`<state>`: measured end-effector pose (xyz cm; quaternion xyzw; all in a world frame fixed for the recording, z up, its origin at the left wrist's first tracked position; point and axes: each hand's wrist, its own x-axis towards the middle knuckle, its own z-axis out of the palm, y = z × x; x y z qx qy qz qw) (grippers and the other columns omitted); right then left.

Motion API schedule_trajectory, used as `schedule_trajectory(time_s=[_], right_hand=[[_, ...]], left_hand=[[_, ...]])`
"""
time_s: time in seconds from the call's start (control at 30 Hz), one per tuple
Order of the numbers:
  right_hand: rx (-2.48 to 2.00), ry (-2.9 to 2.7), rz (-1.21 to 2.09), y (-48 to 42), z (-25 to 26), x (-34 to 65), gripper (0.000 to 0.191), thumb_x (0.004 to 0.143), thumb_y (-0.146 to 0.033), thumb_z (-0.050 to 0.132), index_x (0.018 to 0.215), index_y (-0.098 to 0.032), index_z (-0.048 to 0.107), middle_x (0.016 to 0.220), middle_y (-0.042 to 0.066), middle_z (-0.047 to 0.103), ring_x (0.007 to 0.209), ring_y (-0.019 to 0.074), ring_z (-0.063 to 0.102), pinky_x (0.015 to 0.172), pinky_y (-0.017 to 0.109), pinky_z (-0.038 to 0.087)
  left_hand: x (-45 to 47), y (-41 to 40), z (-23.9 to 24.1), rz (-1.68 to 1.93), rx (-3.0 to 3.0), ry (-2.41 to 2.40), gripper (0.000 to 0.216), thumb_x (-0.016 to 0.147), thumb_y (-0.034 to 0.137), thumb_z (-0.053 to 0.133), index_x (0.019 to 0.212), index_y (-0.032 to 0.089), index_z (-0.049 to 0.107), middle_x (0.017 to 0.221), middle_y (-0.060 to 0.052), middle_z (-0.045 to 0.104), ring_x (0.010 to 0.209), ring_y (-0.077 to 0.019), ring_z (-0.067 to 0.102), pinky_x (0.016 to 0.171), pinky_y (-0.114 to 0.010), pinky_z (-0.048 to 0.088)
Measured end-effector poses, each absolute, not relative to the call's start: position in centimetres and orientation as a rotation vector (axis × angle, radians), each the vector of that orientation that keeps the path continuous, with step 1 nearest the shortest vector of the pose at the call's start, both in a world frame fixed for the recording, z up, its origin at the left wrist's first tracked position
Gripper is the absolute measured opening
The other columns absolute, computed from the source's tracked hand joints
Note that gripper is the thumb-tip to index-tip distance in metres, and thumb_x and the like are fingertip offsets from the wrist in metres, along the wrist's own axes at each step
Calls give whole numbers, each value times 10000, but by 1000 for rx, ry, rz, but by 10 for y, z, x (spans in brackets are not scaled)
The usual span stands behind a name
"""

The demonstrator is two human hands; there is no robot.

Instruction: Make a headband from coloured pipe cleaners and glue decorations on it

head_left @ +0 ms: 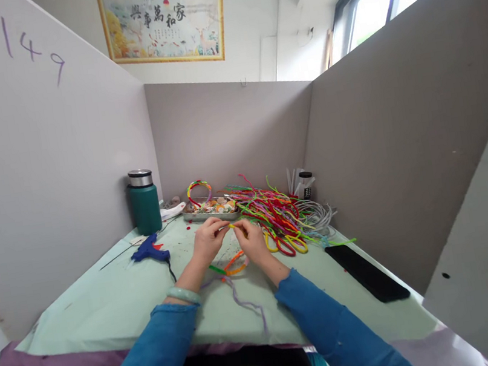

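Above the middle of the table my left hand (209, 238) and my right hand (251, 240) meet, fingertips pinched together. A short bit of yellow pipe cleaner (232, 226) shows between them; the rest is hidden by the fingers. Below the hands lie orange pipe cleaner pieces (236, 268) with a green end at the left. A wavy purple strand (246, 304) trails from there toward the front edge. Right of my hands spreads a large tangled heap of coloured pipe cleaners (270, 206), red, green, yellow and pink.
A blue glue gun (150, 249) lies at left, near a green bottle (145, 207). At the back stands a metal tray (212, 217) of small pieces with a colourful ring (198, 183). A black phone (367, 273) lies at right. Grey partitions (235, 123) enclose the table.
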<state>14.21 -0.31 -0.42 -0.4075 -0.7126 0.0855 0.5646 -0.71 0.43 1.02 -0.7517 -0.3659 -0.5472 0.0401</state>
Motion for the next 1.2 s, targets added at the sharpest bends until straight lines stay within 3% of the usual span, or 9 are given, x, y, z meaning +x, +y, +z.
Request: schedule_trajectory(time_s=[0.4, 0.57, 0.73, 0.87, 0.97, 1.07, 1.2], right_hand=[[-918, -1726, 115, -8, -2, 145, 181, 832, -272, 435, 835, -184, 594, 751, 22, 615, 689, 143, 542, 636, 243, 385], [-886, -1760, 93, -9, -1, 145, 175, 835, -256, 432, 844, -181, 590, 772, 28, 613, 714, 147, 545, 648, 244, 385], [-868, -1777, 89, -9, 0, 145, 174, 836, -249, 432, 844, -184, 593, 781, 27, 614, 722, 147, 540, 648, 244, 381], [-867, -1790, 130, -10, 1, 146, 163, 827, -248, 448, 839, -192, 600, 785, 16, 620, 726, 144, 545, 648, 239, 380], [-900, -1768, 159, -9, 1, 147, 165, 822, -247, 445, 832, -198, 603, 765, 6, 623, 697, 139, 543, 628, 237, 376], [-926, -1747, 179, -7, 0, 147, 168, 820, -257, 445, 826, -200, 604, 754, 3, 626, 678, 137, 541, 619, 237, 374], [-947, -1733, 206, -5, -2, 147, 163, 810, -262, 455, 815, -200, 606, 751, 2, 633, 670, 138, 540, 618, 238, 376]], left_hand=[[-7, 11, 11, -1865, -2574, -1478, 194, 730, 323, 593, 763, 157, 687, 702, -26, 646, 642, -128, 549, 600, -232, 412], [-6, 4, 16, -2041, -2760, -1819, 287, 682, 410, 609, 743, 130, 622, 468, 60, 426, 401, -54, 327, 398, -200, 244], [-10, -2, 18, -2167, -3000, -1829, 316, 671, 441, 628, 691, 138, 538, 455, 84, 321, 374, -34, 253, 375, -189, 163], [-12, 0, 15, -2088, -3135, -1700, 307, 717, 429, 582, 631, 150, 489, 476, 67, 350, 385, -42, 282, 377, -194, 194], [-11, 5, 13, -1915, -3024, -1649, 201, 746, 343, 552, 741, 143, 566, 502, 49, 415, 425, -66, 354, 411, -197, 262], [-10, 10, 10, -1703, -2720, -1457, 124, 723, 223, 571, 807, 152, 629, 653, -5, 559, 590, -102, 487, 550, -218, 372], [-11, 11, 5, -1434, -2476, -1303, 124, 752, 204, 564, 830, 175, 656, 794, -37, 622, 705, -130, 539, 655, -240, 394]])
